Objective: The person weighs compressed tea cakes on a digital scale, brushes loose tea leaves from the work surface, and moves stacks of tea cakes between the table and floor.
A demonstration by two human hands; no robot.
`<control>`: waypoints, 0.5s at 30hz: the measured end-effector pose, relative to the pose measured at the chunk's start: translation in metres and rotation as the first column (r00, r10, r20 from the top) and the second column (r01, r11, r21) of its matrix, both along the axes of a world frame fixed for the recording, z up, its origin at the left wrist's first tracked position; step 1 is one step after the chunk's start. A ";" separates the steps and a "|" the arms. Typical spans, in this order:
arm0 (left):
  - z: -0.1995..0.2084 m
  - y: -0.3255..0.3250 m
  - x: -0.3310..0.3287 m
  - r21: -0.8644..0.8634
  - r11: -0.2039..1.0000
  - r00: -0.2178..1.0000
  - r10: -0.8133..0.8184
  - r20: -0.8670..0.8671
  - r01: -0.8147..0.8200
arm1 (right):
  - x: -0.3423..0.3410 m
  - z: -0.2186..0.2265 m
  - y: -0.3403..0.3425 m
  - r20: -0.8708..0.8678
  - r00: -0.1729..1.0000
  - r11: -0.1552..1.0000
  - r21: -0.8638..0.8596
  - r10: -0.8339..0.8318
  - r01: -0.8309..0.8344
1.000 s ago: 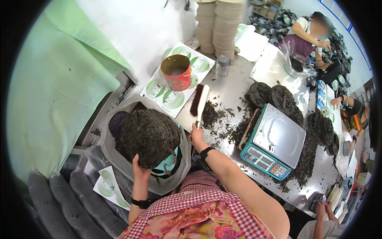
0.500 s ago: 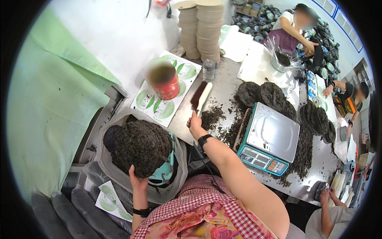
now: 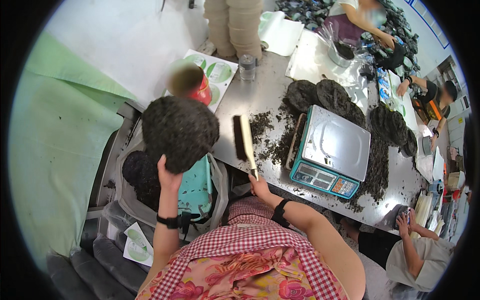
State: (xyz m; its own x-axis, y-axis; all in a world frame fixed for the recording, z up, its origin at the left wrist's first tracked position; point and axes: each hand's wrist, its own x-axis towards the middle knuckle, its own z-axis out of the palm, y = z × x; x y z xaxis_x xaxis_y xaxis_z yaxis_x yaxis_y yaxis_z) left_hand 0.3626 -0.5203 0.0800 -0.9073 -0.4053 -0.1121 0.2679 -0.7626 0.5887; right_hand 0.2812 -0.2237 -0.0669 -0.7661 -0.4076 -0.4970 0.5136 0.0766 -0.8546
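Gripping a dark round cake [image 3: 180,131] by its lower edge with the left hand [image 3: 169,175], with one finger or thumb showing against its near face (no telling the spread of the rest, hidden behind it). Closed snugly with the right hand [image 3: 260,187] around the end of a pale brush handle [image 3: 248,145], bristles [image 3: 239,140] to the left; no telling whether in contact with the table [image 3: 277,80]. Hands well apart, both occupied.

Held up, cake and all, above a grey plastic bag [image 3: 218,182] at the table's edge, partly covering its mouth. Inside the bag, a teal panel [image 3: 195,185] and dark clumps [image 3: 140,172]. Past the cake, and partly blocked by it, a red tin [image 3: 202,92] on a sheet of green labels [image 3: 222,75]; farther on, a clear cup [image 3: 246,67] near tall stacks of pale discs [image 3: 245,30].

Right of the brush, beyond scattered dark crumbs [image 3: 260,125], a teal-sided scale [image 3: 332,150], in the way between the right hand and several other dark cakes [image 3: 332,95]. At far right, a co-worker's hands [image 3: 404,222] around a dark piece.
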 end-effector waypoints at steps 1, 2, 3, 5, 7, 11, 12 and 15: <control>0.001 0.004 -0.018 0.011 1.000 0.999 -0.026 0.023 0.026 | 0.000 -0.001 0.007 -0.080 0.995 0.998 0.028 -0.053 0.056; 0.003 0.009 -0.035 0.016 0.999 0.998 -0.049 0.027 0.049 | 0.001 0.000 0.017 -0.075 0.996 0.998 0.006 -0.054 0.055; 0.006 0.017 -0.052 0.021 0.997 0.997 -0.073 0.032 0.072 | 0.005 0.003 0.027 -0.069 0.996 0.998 -0.015 -0.056 0.055; 0.009 0.026 -0.086 0.024 0.992 0.991 -0.123 0.050 0.122 | 0.013 0.014 0.052 -0.084 0.996 1.000 0.020 0.001 0.000; 0.004 0.030 -0.121 0.016 0.986 0.983 -0.169 0.074 0.168 | 0.022 0.028 0.079 -0.115 0.985 0.984 0.136 0.131 -0.115; -0.016 0.039 -0.187 -0.062 0.984 0.954 -0.142 0.265 0.164 | 0.043 0.021 0.113 -0.051 0.989 0.967 0.224 0.138 -0.124; -0.028 0.038 -0.202 -0.063 0.985 0.944 -0.135 0.302 0.161 | 0.048 0.021 0.118 -0.029 0.997 0.969 0.238 0.075 -0.066; -0.067 0.034 -0.239 -0.034 0.991 0.907 -0.107 0.407 0.132 | 0.060 0.016 0.129 -0.118 0.993 0.947 0.320 0.019 0.020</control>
